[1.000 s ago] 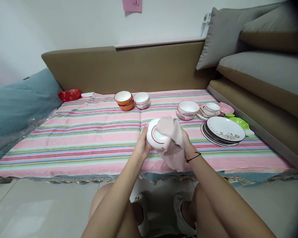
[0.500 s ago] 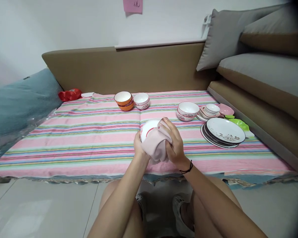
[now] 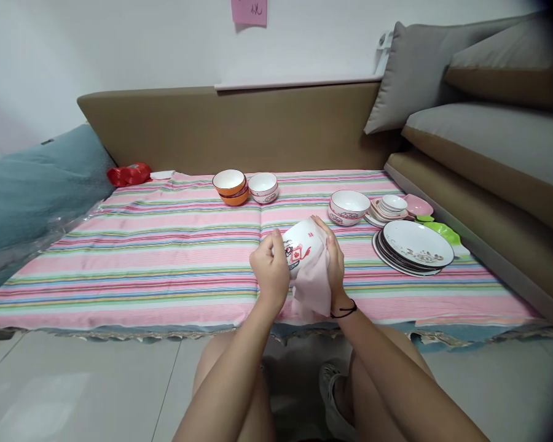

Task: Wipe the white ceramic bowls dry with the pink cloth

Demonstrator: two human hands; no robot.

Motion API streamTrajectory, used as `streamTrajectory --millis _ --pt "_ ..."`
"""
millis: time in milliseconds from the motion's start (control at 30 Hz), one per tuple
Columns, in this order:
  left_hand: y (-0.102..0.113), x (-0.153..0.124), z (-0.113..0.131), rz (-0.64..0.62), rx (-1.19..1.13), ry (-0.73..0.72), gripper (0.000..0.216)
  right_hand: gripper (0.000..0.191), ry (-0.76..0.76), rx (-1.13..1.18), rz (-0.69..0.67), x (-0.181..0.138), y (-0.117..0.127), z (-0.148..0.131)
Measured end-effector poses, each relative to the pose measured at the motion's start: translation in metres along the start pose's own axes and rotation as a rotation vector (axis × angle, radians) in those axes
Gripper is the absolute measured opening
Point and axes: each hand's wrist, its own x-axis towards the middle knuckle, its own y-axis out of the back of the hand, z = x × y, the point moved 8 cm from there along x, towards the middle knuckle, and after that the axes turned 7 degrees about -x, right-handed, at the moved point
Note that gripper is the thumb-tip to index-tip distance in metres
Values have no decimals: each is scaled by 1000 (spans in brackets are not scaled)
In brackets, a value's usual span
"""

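Note:
Between my hands, above the striped cloth, is a white bowl (image 3: 299, 240) with red and black figures on its outer wall, tipped on its side. My left hand (image 3: 273, 265) is closed on the bowl's left edge, thumb up. On the other side, my right hand (image 3: 332, 261) presses a pale pink cloth (image 3: 314, 283) against the bowl's wall. The cloth hangs down below the bowl and hides part of it.
On the striped cover (image 3: 156, 264) stand orange bowls (image 3: 230, 187), two white bowls (image 3: 263, 188) and more white bowls (image 3: 349, 207). At right are small dishes (image 3: 391, 205), stacked plates (image 3: 417, 244) and a green dish (image 3: 445, 232). A red bundle (image 3: 129, 175) lies far left; cushions (image 3: 488, 135) border the right.
The bowl has been turned so its decorated outside now shows. My left hand has moved from beneath to its left edge, and the pink cloth has shifted right with my right hand.

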Motion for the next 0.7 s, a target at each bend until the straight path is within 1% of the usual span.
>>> streamTrajectory --millis 100,167,233,300,367,433,500,567,633,700 --pt "0 2 -1 -9 52 -28 45 53 -103 104 -25 6 -3 12" --pt "1 6 -2 -14 105 -39 46 56 -193 201 -18 10 -3 22" --pt "2 10 -6 -12 156 -12 46 60 -298 248 39 14 3 31" --pt "3 12 -12 -18 235 27 48 66 -350 252 91 15 9 33" --pt "0 13 -15 -53 347 40 48 70 -290 273 72 17 9 22" --pt "-6 11 -18 -103 445 34 47 64 -143 286 -28 18 2 5" --pt "-10 9 -21 -144 464 46 44 54 -3 209 -164 15 -9 -8" --pt "-11 9 -25 -155 413 71 42 45 99 64 -261 11 -18 -12" --pt "-8 10 -29 -147 314 97 43 38 152 -69 -264 10 -20 -8" --pt "-4 13 -34 -123 183 131 46 29 177 -147 -188 10 -16 -5"
